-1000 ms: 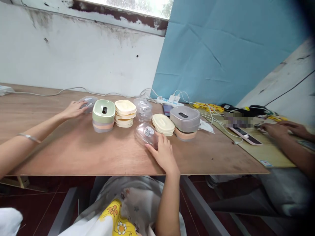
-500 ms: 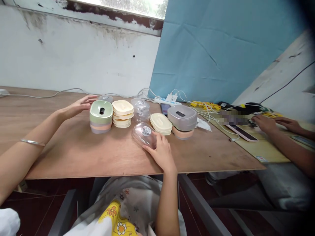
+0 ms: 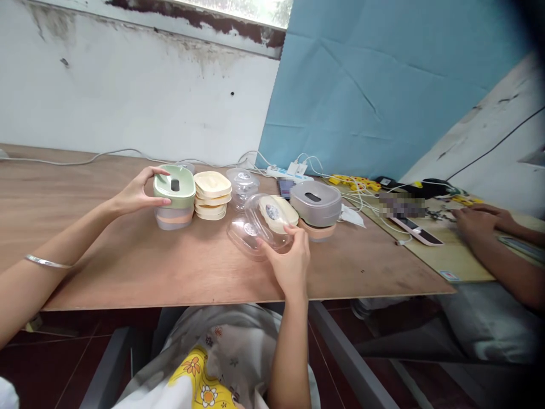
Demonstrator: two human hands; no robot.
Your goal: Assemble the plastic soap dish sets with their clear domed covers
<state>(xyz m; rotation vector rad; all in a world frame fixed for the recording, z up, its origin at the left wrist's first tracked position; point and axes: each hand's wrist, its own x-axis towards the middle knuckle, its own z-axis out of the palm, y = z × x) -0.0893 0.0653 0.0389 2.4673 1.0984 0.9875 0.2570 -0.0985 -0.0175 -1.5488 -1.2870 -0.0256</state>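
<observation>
My left hand (image 3: 137,196) grips a light green oval tray (image 3: 181,184) with a dark slot, thumb at the front and fingers over its upper rim. That tray sits on a stack of grey and peach trays (image 3: 174,218). Between the fingers of my right hand (image 3: 292,261) is a clear plastic lid (image 3: 271,212) with a round label, raised and tilted. Below it another clear lid (image 3: 250,229) lies on the table. Beside the green tray stands a stack of cream lids (image 3: 212,196). More clear lids (image 3: 243,184) are piled behind.
To the right, a grey slotted tray (image 3: 315,203) tops a peach one (image 3: 317,231). White cables and a power strip (image 3: 289,173) run along the back. A co-worker's hands (image 3: 479,218) are over the adjoining table (image 3: 468,267), near a pink-edged device (image 3: 419,230).
My left hand has moved from behind the green tray to grasp its left side. My right hand has lifted a clear lid from the one underneath.
</observation>
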